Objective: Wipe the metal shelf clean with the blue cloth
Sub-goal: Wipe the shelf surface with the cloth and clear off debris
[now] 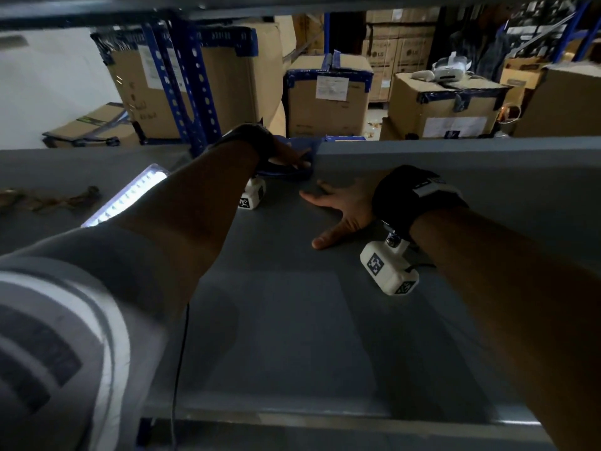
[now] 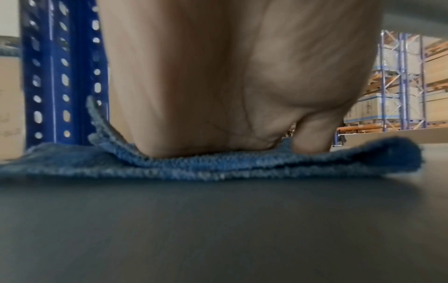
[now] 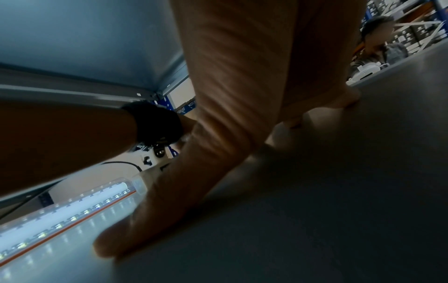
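The grey metal shelf [image 1: 292,304] stretches out in front of me. At its far edge lies the folded blue cloth [image 1: 297,172], and my left hand [image 1: 286,154] presses down on it with palm and fingers flat. In the left wrist view the palm [image 2: 218,95] sits on the blue cloth [image 2: 218,166], with the thumb touching the cloth's top. My right hand [image 1: 341,206] rests flat on the bare shelf just right of the cloth, fingers spread and holding nothing. The right wrist view shows that same hand [image 3: 218,134] planted on the shelf [image 3: 339,210].
A lit LED light bar [image 1: 126,198] lies on the shelf at the left, with a tangle of brown cord [image 1: 48,200] beyond it. A blue perforated upright [image 1: 192,83] stands at the far edge near the cloth. Cardboard boxes [image 1: 328,96] stand behind. A person [image 3: 380,42] sits beyond the shelf at the right.
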`<action>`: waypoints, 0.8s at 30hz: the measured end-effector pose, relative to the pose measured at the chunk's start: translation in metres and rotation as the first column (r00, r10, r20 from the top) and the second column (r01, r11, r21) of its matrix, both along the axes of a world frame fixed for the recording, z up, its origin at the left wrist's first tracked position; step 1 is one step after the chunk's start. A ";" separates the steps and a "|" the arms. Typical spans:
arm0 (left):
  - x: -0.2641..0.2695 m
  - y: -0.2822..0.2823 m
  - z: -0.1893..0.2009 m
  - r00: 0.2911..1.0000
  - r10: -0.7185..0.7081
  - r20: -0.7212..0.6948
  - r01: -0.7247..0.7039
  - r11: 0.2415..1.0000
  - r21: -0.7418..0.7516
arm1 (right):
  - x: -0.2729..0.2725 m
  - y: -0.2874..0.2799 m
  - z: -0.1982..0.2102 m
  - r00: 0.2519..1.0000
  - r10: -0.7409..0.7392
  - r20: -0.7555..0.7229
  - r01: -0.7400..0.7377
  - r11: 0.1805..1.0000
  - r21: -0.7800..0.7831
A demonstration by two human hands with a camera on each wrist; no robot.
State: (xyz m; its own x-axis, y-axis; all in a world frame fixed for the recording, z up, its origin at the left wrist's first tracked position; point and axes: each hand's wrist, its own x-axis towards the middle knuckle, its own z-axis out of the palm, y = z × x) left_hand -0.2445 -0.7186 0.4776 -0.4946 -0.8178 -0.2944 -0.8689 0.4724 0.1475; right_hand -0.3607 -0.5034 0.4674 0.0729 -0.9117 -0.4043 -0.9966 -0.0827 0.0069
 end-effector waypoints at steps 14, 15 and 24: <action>0.005 -0.003 0.005 0.994 0.110 0.006 -0.109 0.976 0.191 | -0.002 -0.004 -0.010 0.989 -0.024 0.144 0.036 0.996 -0.077; 0.007 0.016 0.011 0.993 0.116 -0.014 -0.109 0.965 0.240 | -0.002 -0.004 -0.011 0.988 -0.026 0.150 0.039 0.996 -0.082; 0.001 0.034 0.017 0.985 0.157 -0.064 -0.148 0.980 0.129 | -0.002 -0.003 -0.009 0.992 -0.008 0.130 0.020 0.995 -0.095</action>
